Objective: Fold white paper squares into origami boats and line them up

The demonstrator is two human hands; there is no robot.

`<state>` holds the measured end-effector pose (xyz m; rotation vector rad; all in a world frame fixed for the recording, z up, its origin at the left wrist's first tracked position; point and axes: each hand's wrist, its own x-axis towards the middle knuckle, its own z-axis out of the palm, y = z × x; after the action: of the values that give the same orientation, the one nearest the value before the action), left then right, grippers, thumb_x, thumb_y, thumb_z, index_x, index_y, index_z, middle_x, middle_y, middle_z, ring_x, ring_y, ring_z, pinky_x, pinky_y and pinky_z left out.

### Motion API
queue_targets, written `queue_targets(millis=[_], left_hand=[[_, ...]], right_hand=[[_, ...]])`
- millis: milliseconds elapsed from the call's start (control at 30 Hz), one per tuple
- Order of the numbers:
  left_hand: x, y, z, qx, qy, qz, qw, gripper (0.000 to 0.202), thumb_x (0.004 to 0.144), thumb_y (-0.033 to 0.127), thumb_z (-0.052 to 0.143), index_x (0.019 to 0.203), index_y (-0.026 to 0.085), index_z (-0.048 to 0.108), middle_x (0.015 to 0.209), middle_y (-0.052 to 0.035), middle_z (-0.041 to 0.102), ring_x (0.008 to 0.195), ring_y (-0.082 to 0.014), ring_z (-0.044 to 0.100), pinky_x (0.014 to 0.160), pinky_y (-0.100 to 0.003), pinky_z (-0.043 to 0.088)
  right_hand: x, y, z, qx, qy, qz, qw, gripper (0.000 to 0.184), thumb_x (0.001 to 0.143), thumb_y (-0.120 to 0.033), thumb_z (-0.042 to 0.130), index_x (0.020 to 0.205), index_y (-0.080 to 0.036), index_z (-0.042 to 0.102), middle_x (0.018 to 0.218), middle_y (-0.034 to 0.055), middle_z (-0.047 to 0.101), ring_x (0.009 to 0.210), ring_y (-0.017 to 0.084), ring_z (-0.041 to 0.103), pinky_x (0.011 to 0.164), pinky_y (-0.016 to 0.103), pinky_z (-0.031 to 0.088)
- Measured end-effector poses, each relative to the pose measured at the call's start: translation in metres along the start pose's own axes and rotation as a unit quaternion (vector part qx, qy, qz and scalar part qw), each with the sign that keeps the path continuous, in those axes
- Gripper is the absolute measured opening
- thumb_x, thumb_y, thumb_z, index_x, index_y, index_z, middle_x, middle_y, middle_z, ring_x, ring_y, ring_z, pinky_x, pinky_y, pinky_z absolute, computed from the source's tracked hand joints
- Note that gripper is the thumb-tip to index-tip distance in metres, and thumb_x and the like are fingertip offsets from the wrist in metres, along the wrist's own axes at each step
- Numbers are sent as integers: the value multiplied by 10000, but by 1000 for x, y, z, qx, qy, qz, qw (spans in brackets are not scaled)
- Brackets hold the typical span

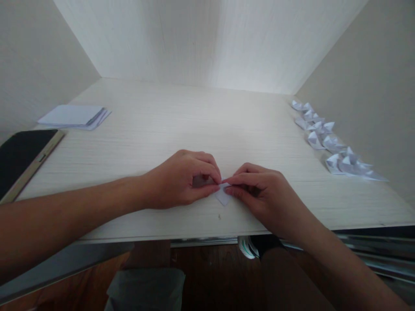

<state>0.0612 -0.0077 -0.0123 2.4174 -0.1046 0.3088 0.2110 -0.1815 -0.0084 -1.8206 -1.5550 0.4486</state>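
A small folded piece of white paper (222,197) is held just above the pale tabletop near its front edge. My left hand (184,179) pinches its left side between thumb and fingers. From the other side, my right hand (259,190) grips it the same way, with the fingertips of both hands almost meeting at the top. A pointed lower corner of the paper shows below the fingers; the rest is hidden behind them.
Several folded paper boats (319,129) stand in a cluster along the right wall. At the left lie a stack of white paper sheets (73,115) and, nearer, a dark-screened device with a gold edge (29,149). Walls enclose the table (181,116) at back and sides.
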Motion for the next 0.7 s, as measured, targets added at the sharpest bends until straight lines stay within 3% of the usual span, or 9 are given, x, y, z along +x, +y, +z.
queue_targets(millis=[133,400,700], left_hand=[[6,-1,-5,-9,-23,-14,1000,108,891,184,675,883,170,782,876,-22,727,640,-96,600,608,-217,461],[8,-5,-12,-7,-72,-26,997,130,884,177,671,928,185,793,919,-30,720,661,-104,606,620,-224,452],[2,-8,-11,24,-53,30,998,151,920,165,633,909,181,782,917,-32,719,753,-122,651,687,-219,488]], right_hand=[[4,3,-3,-20,-16,-20,999,179,866,-93,708,902,-236,810,850,15,739,733,152,663,699,272,506],[0,8,-2,-74,-4,-70,995,216,899,-98,644,959,-221,811,927,47,756,807,176,694,751,286,537],[-14,14,-3,-160,25,-177,971,292,916,-31,563,1060,-163,781,971,95,750,852,202,691,709,299,547]])
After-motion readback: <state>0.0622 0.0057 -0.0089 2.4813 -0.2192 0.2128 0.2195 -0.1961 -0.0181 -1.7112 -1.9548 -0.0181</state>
